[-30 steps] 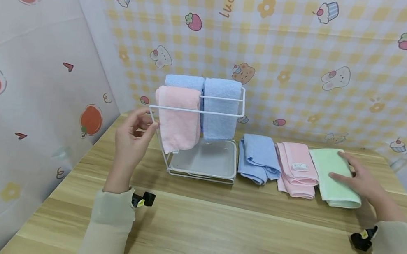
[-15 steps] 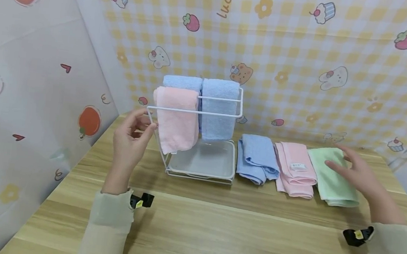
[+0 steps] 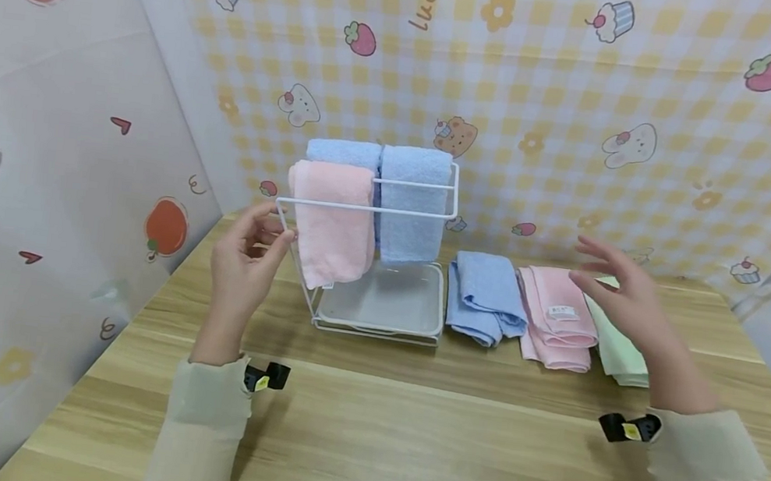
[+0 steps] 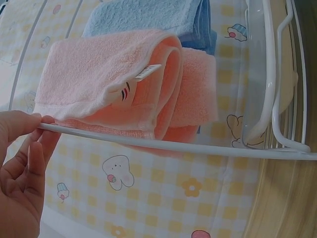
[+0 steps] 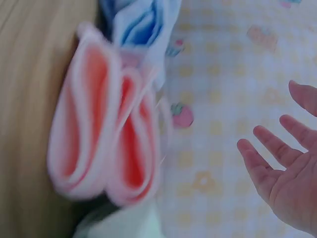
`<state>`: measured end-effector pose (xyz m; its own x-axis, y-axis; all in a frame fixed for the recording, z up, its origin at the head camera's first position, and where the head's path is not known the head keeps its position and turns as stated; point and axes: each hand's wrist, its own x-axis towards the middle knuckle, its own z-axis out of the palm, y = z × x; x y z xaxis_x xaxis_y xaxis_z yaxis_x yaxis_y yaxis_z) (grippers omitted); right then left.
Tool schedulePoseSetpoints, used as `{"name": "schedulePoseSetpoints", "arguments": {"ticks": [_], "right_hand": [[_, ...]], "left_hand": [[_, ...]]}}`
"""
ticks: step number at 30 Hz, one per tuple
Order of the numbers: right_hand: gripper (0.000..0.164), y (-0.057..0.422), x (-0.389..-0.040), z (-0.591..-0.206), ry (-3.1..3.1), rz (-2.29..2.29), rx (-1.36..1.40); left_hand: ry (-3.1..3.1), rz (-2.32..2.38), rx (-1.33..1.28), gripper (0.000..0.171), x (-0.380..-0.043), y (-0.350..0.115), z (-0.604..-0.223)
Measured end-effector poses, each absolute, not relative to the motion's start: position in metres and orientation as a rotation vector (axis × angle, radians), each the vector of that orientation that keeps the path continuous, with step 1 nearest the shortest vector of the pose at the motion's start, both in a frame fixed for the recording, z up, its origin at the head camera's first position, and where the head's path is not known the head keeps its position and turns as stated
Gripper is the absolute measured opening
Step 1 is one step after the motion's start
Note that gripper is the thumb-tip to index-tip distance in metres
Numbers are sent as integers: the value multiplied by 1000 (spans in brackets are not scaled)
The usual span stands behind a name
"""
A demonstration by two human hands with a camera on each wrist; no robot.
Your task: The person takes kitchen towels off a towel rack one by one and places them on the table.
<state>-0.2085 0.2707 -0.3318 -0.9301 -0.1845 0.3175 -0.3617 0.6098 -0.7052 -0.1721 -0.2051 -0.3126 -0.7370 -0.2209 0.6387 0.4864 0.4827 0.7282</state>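
Note:
With thumb and fingers, my left hand (image 3: 246,257) pinches the left side bar of a white wire towel rack (image 3: 412,213). In the left wrist view the fingertips close round that thin bar (image 4: 173,145). A pink towel (image 3: 332,239) hangs on the rack, in front of one blue towel (image 3: 341,151) and beside another blue towel (image 3: 409,231). My right hand (image 3: 622,297) hovers with fingers spread, holding nothing. Beneath and beside it lie a folded pink towel (image 3: 560,290) and a folded green towel (image 3: 620,355), the green one partly hidden by the hand.
A pale tray (image 3: 385,307) sits in the rack's base. Just right of it lies a folded blue towel (image 3: 489,294) on the wooden table (image 3: 420,448). A yellow-checked cloth (image 3: 537,76) stands behind, with a white printed cloth (image 3: 87,123) on the left.
My right hand has lifted off the green towel and moved left toward the pink one. The left hand keeps its grip on the rack; the towels have stayed put.

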Motion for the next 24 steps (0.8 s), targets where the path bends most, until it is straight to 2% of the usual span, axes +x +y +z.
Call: {"name": "schedulePoseSetpoints", "arguments": {"ticks": [8,17,24], "right_hand": [[48,218,-210,-304,-2383,1458,658],[38,165,-212,-266,-2209,1610,682],[35,134,-215,-239,-2156,1633,805]], "left_hand": [[-2035,-1325,-189,29,-172,-204,-311],[-2031,-1327,-203,29,-173,-204,-313],[-2034,-1315,-217,30,-173,-205,-312]]}}
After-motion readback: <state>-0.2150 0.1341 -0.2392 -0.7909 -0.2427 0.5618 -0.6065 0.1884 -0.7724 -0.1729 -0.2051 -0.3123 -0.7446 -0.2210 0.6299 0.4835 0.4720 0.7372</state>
